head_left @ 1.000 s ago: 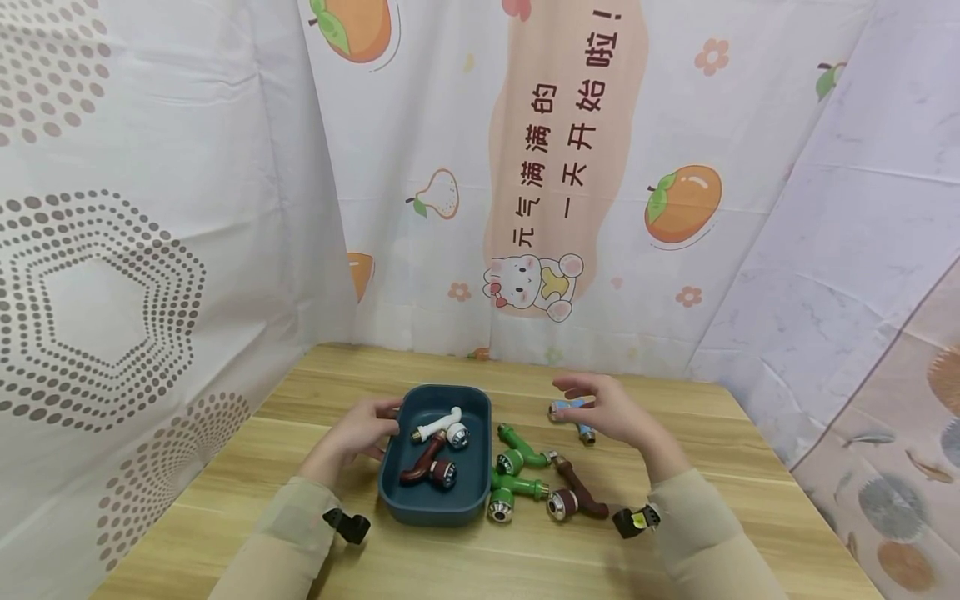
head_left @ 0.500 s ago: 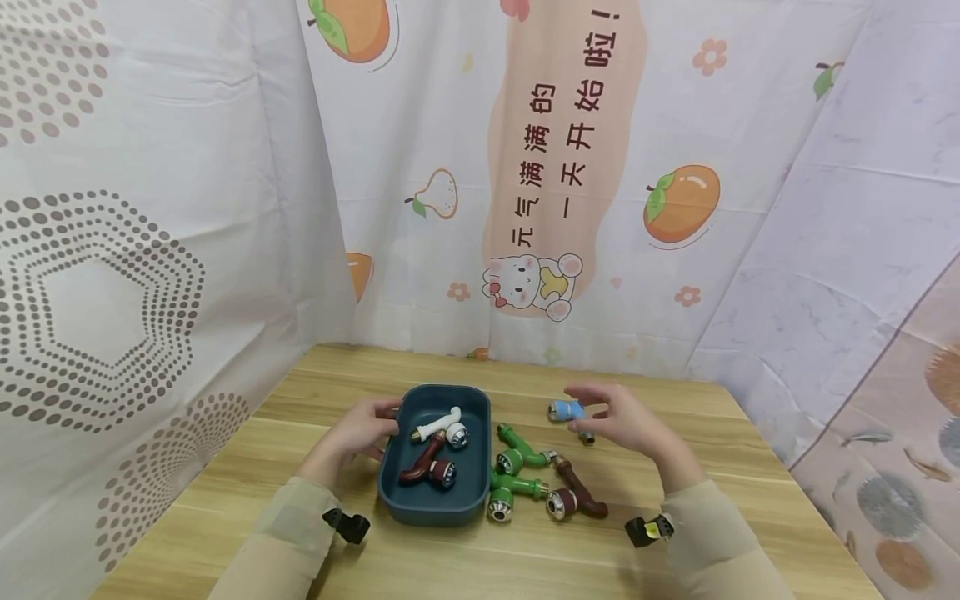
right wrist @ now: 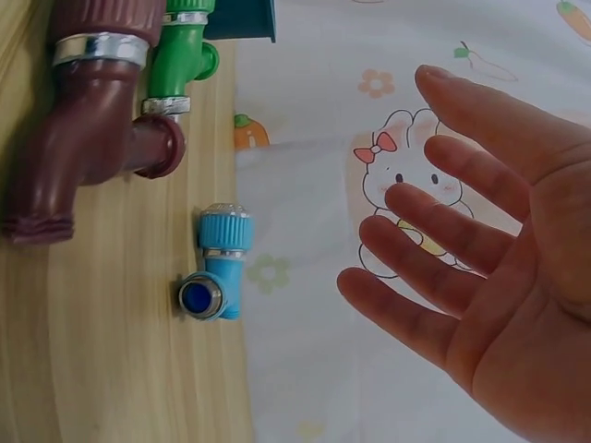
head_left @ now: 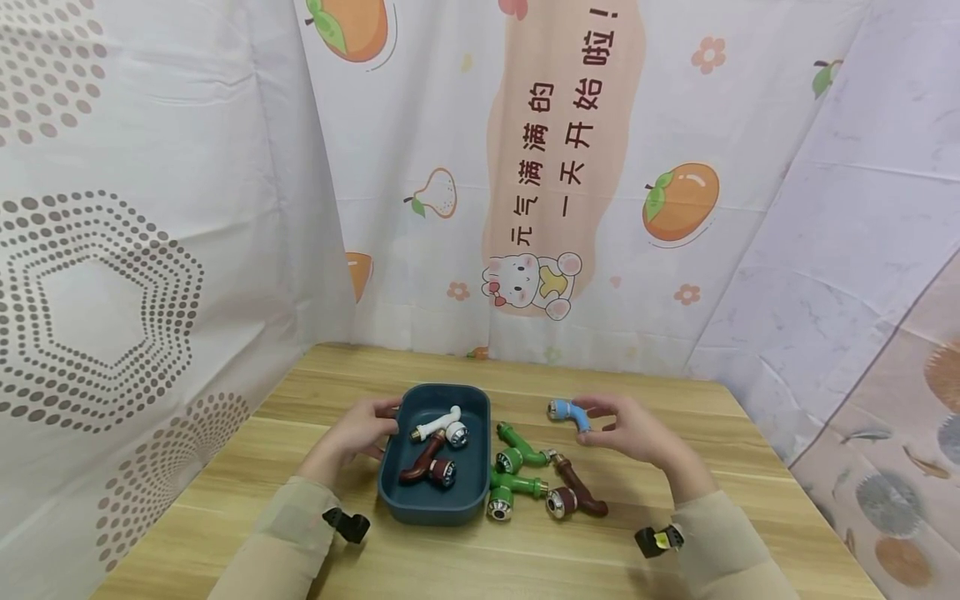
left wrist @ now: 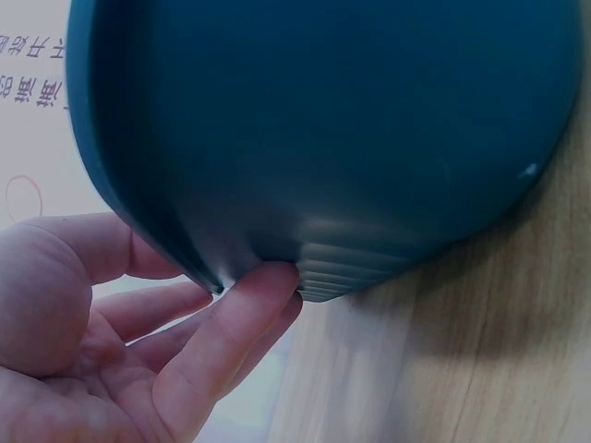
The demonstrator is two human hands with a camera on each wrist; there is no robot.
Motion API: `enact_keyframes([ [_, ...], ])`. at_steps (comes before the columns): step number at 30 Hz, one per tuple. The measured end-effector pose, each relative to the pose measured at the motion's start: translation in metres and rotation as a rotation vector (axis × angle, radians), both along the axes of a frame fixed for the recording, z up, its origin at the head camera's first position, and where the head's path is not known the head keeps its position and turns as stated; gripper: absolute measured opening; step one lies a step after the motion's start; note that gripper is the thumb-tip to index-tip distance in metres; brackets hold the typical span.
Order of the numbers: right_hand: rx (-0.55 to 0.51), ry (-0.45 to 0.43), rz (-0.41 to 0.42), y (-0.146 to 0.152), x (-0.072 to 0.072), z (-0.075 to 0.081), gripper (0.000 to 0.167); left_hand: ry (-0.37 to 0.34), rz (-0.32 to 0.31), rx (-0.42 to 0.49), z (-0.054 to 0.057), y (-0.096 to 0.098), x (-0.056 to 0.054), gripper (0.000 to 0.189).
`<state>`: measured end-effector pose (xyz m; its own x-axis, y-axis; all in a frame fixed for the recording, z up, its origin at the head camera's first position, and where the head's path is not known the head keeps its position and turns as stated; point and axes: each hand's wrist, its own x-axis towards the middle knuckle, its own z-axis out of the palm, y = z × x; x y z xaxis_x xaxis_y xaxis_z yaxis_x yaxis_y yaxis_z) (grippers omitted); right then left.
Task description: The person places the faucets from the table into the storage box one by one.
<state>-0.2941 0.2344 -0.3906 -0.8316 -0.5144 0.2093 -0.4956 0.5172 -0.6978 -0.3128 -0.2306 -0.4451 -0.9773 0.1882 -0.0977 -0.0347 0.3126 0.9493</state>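
Note:
My left hand (head_left: 360,427) holds the left rim of the dark blue-green plastic basin (head_left: 384,487). In the left wrist view its digits lie on both sides of the rim, one fingertip against the outer wall. Inside the basin lie a white tap (head_left: 435,427) and a maroon tap (head_left: 422,467). My right hand (head_left: 626,427) is above the table with its fingers spread and relaxed, palm bare in the right wrist view. Nearest to it lies a light blue tap (head_left: 562,410), its lower end hidden by the fingers in the head view but apart from them in the right wrist view.
Right of the basin lie two green taps (head_left: 517,450), the nearer one against its wall. A second maroon tap (head_left: 577,492) touches the farther green one. The wooden table (head_left: 525,558) ends at a printed curtain (head_left: 420,308) behind.
My right hand has drawn to the right and toward me, uncovering more of the light blue tap. The left hand, basin and taps have stayed put.

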Motion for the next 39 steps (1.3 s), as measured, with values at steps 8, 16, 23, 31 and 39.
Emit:
enact_keyframes([
  [8,0.007,-0.024,0.019,0.006,0.003,-0.008,0.058,-0.004,0.01,-0.011,0.0,0.0,0.0,0.058],
  [16,0.059,-0.029,0.02,0.009,0.006,-0.018,0.06,0.007,0.006,-0.014,0.0,0.0,0.0,0.058],
  [23,0.093,-0.041,0.034,0.009,0.011,-0.027,0.058,0.007,0.009,-0.02,0.0,0.0,0.0,0.057],
  [31,0.082,-0.063,0.058,0.01,0.013,-0.036,0.059,-0.004,0.031,-0.041,0.001,0.001,0.001,0.057],
  [39,0.129,-0.067,0.055,0.007,0.016,-0.043,0.062,-0.007,0.03,-0.035,0.001,0.001,0.0,0.057],
])
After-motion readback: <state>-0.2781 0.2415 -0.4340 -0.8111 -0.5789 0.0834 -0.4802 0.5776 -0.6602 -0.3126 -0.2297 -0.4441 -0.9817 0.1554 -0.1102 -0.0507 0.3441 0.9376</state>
